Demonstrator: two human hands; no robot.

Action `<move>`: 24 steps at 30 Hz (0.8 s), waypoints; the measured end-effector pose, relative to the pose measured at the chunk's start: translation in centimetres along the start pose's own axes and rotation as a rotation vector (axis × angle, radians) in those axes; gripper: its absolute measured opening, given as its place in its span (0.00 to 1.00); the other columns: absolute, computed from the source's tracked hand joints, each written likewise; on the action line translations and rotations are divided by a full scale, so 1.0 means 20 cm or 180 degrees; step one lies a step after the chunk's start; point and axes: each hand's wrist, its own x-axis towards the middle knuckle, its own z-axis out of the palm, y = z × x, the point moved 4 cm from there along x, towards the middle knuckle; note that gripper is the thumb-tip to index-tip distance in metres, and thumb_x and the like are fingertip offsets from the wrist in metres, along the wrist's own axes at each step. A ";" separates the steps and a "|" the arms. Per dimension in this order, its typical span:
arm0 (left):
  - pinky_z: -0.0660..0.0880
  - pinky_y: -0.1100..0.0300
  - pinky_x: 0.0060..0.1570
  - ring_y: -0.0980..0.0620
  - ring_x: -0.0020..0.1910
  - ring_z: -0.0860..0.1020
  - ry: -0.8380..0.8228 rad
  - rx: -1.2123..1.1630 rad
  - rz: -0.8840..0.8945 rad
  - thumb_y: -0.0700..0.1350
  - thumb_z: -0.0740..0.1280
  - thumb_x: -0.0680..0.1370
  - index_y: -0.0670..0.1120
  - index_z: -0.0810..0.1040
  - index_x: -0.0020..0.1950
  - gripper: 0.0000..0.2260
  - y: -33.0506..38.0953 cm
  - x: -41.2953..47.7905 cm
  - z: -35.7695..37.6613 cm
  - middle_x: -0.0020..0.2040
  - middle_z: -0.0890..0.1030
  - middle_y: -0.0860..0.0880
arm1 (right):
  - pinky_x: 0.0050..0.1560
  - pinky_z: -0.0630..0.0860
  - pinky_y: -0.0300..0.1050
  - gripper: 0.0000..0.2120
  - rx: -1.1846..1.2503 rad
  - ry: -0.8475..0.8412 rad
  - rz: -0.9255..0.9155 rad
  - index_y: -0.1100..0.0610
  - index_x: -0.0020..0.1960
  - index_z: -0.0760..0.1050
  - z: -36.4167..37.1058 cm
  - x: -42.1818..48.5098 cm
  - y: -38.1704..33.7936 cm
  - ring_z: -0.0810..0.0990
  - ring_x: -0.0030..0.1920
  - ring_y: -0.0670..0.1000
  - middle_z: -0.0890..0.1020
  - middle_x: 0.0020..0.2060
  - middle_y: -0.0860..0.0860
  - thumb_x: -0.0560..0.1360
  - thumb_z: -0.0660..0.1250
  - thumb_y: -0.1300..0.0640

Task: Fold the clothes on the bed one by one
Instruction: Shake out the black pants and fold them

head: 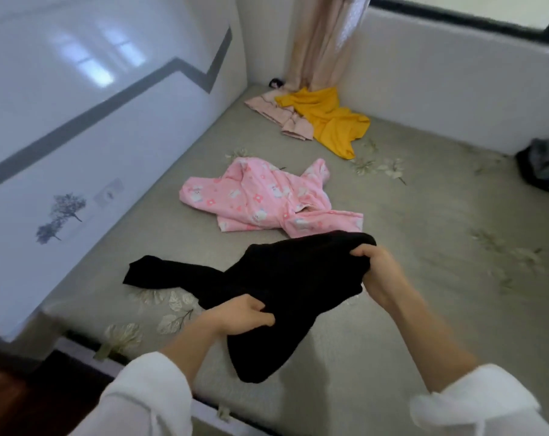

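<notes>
Grey floral bed (408,278) carries everything. Both hands, left hand (244,316) and right hand (373,269), grip the black garment (285,284), bunched between them. Beyond them lie pink pyjamas (260,199). Its shape, possibly trousers, is unclear; gripping mismatched edges could twist the fold.

A home bedroom: floral-sheeted bed (392,231) strewn with clothes, curtain (320,42) in the window corner.
</notes>
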 end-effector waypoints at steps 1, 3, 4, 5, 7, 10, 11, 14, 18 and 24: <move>0.68 0.69 0.31 0.62 0.27 0.73 -0.0095 0.0009 0.0078 0.54 0.69 0.71 0.54 0.70 0.24 0.16 0.04 -0.06 0.01 0.26 0.72 0.59 | 0.37 0.77 0.44 0.16 0.0158 -0.0075 -0.0151 0.65 0.55 0.77 -0.01 -0.09 -0.09 0.82 0.44 0.54 0.83 0.46 0.57 0.69 0.60 0.66; 0.69 0.70 0.31 0.63 0.31 0.76 -0.0312 0.0103 0.0174 0.56 0.68 0.72 0.55 0.78 0.29 0.13 0.11 -0.17 0.04 0.31 0.77 0.59 | 0.39 0.78 0.43 0.19 0.0430 -0.0306 -0.0415 0.65 0.52 0.79 -0.02 -0.28 -0.24 0.83 0.45 0.54 0.84 0.46 0.57 0.64 0.60 0.66; 0.70 0.70 0.32 0.62 0.35 0.77 -0.0361 0.0231 0.0197 0.57 0.67 0.73 0.55 0.82 0.35 0.10 0.13 -0.20 0.06 0.35 0.80 0.58 | 0.37 0.78 0.41 0.19 0.0502 -0.0408 -0.0542 0.64 0.51 0.80 -0.03 -0.36 -0.30 0.84 0.44 0.53 0.85 0.45 0.56 0.62 0.59 0.65; 0.71 0.69 0.35 0.60 0.39 0.78 -0.0295 0.0426 0.0236 0.56 0.67 0.74 0.54 0.83 0.41 0.09 0.15 -0.22 0.06 0.41 0.81 0.56 | 0.35 0.78 0.40 0.19 0.0526 -0.0471 -0.0662 0.64 0.48 0.81 -0.04 -0.44 -0.37 0.84 0.42 0.52 0.85 0.44 0.56 0.61 0.59 0.65; 0.72 0.64 0.44 0.57 0.44 0.77 0.0160 0.0733 0.0368 0.53 0.66 0.76 0.51 0.80 0.48 0.07 0.22 -0.22 0.03 0.48 0.80 0.52 | 0.29 0.75 0.38 0.14 0.0475 -0.0442 -0.0840 0.64 0.39 0.78 -0.08 -0.59 -0.47 0.82 0.33 0.51 0.81 0.35 0.54 0.58 0.57 0.65; 0.72 0.64 0.43 0.58 0.44 0.76 0.0865 0.0398 0.0688 0.47 0.67 0.76 0.46 0.69 0.65 0.19 0.39 -0.24 0.02 0.51 0.75 0.51 | 0.25 0.67 0.38 0.07 0.0350 -0.0221 -0.1097 0.56 0.33 0.63 -0.17 -0.76 -0.60 0.72 0.26 0.49 0.69 0.28 0.51 0.57 0.55 0.65; 0.72 0.65 0.42 0.58 0.45 0.76 0.0952 0.0237 0.0834 0.47 0.67 0.75 0.47 0.65 0.70 0.25 0.44 -0.25 0.04 0.54 0.73 0.52 | 0.26 0.65 0.39 0.07 0.0346 -0.0172 -0.1203 0.55 0.32 0.61 -0.21 -0.80 -0.63 0.70 0.27 0.49 0.67 0.28 0.50 0.57 0.55 0.65; 0.69 0.60 0.55 0.51 0.63 0.72 0.1122 0.0249 0.1334 0.46 0.69 0.71 0.52 0.56 0.76 0.36 0.62 -0.25 0.12 0.70 0.67 0.49 | 0.26 0.64 0.37 0.08 0.0421 -0.0072 -0.1453 0.53 0.23 0.61 -0.35 -0.92 -0.73 0.67 0.24 0.48 0.65 0.25 0.48 0.56 0.54 0.65; 0.60 0.64 0.63 0.53 0.71 0.64 0.1248 0.0051 0.1927 0.42 0.64 0.76 0.50 0.59 0.76 0.29 0.92 -0.21 0.35 0.74 0.65 0.49 | 0.23 0.64 0.34 0.09 0.0641 0.0002 -0.1565 0.53 0.22 0.58 -0.61 -1.05 -0.82 0.65 0.20 0.49 0.64 0.21 0.48 0.56 0.52 0.64; 0.54 0.47 0.73 0.47 0.76 0.55 0.0767 0.0674 0.2198 0.57 0.64 0.72 0.51 0.56 0.78 0.36 1.36 -0.10 0.80 0.77 0.59 0.46 | 0.26 0.56 0.38 0.09 0.0829 0.0152 -0.1611 0.52 0.23 0.56 -1.09 -1.05 -0.86 0.60 0.21 0.49 0.60 0.22 0.47 0.56 0.52 0.64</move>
